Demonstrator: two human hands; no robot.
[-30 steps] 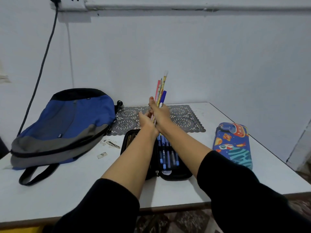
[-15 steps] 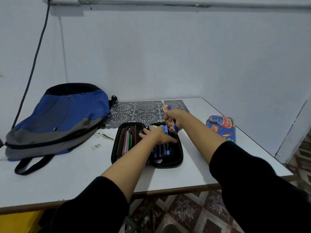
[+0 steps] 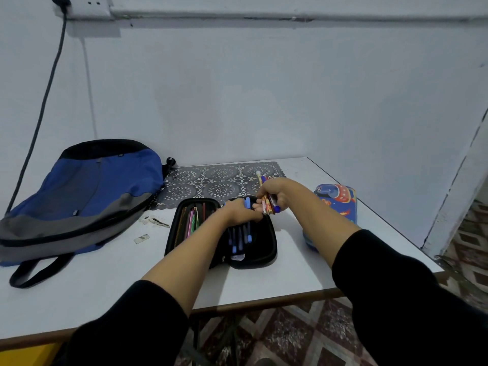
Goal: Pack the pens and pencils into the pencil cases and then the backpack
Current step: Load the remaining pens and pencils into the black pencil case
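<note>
So your right hand (image 3: 272,194) is closed round a small bundle of pens and pencils (image 3: 267,200), held tilted just above the far right corner of the open black pencil case (image 3: 224,233); your left hand (image 3: 241,213) is down on the case's right half with a blue pen (image 3: 247,203) pinched at the fingertips, right where the other blue pens (image 3: 239,237) already sit in their loops; the left half holds a row of coloured pencils (image 3: 194,219).

Handling-wise, I'd say these are light, stiff, thin sticks and the plastic barrels are probably a bit slick; a loose fist lets them fan out and slip, so keep hold of the bundle around its middle and feed one at a time; take each pen near its cap end so the tip can be steered into a loop.

The case itself looks like a semi-rigid shell, so it should fold shut cleanly; grab it by the edges, not the middle. The second, colourful pencil case (image 3: 336,202) sits closed on the bench (image 3: 105,286) just right of your forearm; the blue and grey backpack (image 3: 79,196) lies soft and floppy on the left, well apart, so you'll likely need one hand to hold its mouth open.
</note>
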